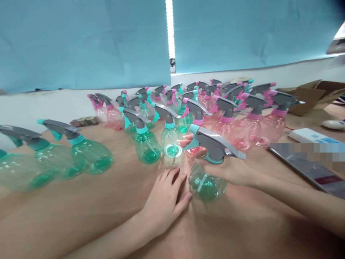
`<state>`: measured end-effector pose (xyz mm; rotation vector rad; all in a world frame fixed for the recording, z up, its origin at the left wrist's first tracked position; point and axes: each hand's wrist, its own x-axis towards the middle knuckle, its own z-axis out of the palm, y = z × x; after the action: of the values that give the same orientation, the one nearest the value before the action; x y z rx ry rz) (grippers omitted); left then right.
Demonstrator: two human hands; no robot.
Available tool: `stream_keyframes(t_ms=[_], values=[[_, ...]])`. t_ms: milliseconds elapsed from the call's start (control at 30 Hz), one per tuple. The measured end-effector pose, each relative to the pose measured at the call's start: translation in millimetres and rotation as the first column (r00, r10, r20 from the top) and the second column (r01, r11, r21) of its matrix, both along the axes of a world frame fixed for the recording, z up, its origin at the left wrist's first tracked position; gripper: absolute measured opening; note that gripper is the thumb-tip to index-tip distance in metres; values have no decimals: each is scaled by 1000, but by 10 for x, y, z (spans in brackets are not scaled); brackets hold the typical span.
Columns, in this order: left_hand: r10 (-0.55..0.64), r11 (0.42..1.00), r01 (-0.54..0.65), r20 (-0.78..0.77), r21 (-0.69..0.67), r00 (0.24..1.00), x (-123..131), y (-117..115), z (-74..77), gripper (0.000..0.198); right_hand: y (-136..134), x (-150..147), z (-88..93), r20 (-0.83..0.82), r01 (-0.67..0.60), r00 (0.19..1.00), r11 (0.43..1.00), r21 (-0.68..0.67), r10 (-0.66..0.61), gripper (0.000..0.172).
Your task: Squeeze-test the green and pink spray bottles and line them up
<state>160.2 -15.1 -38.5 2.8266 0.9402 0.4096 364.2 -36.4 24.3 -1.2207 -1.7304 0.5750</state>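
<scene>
Counter (88,205) carries the lot; the green spray bottle (208,185) is front and centre in the right hand (229,171), fingers curled round its neck from behind, partly hidden. Left hand (164,196) lies flat just beside its base, fingers slightly spread, pinching nothing. Bottle should be light, thin plastic with some give, slick on the round body, top-heavy from the sprayer head (212,140); best hold is under the collar (215,159), clear of the trigger (192,143). Counts, big to small: 2 blue curtains (86,43); 1 cardboard box (309,97); besides the held one, 3 green bottles at left (101,158) (outermost cropped), 2 green bottles mid-front (147,145), 4 pink bottles front right (250,129), 2 pink bottles rear left (113,117), rear pack overlaps, can't count; 1 tablet, apparently (302,163); 1 mouse (334,125).
</scene>
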Motion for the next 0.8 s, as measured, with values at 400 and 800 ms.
stream_keyframes(t_ms=[400, 800], values=[[-2, 1000, 2, -1, -14, 1000, -1, -7, 6, 41, 5, -1, -1, -32, -67, 997, 998, -18, 67, 40], [-3, 1000, 3, 3, 5, 1000, 3, 5, -16, 39, -43, -29, 106, -68, -60, 996, 992, -109, 52, 6]])
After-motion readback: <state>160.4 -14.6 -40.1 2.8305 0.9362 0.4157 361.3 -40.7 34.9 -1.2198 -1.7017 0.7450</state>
